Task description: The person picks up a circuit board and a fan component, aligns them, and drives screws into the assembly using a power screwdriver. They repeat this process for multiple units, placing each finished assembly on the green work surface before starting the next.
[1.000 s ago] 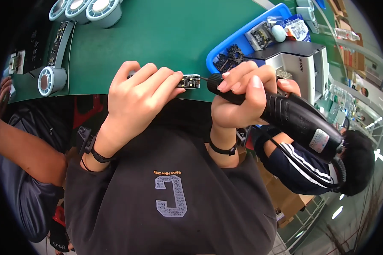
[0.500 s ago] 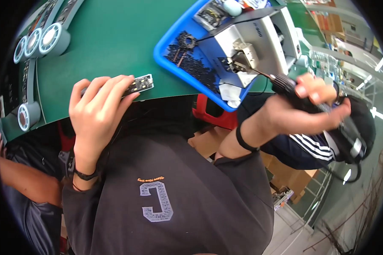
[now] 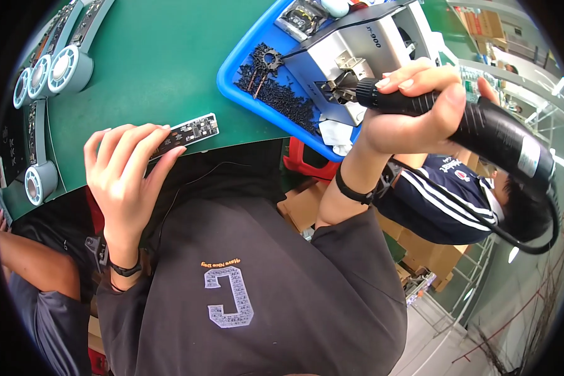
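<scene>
My right hand [image 3: 420, 113] is wrapped round a black electric screwdriver [image 3: 501, 138] with a cord at its back end. The driver's front end is at the metal outlet of a silver screw feeder [image 3: 332, 53]; its bit tip is hard to make out there. At the table's near edge, my left hand [image 3: 128, 166] pinches a narrow strip with a dark circuit board [image 3: 197, 130] between thumb and fingers. The strip's far end sticks out to the right, over the green table.
A blue tray [image 3: 227, 78] holds the feeder, many loose black screws [image 3: 282, 100] and a white paper scrap [image 3: 335, 133]. Strips with round grey-white ends [image 3: 72, 69] lie at the left. Co-workers sit on both sides; a red stool [image 3: 304, 160] stands under the table.
My right hand has brought the screwdriver left and up, its front end now at the feeder's outlet. My left hand has shifted slightly left and down with the circuit board strip.
</scene>
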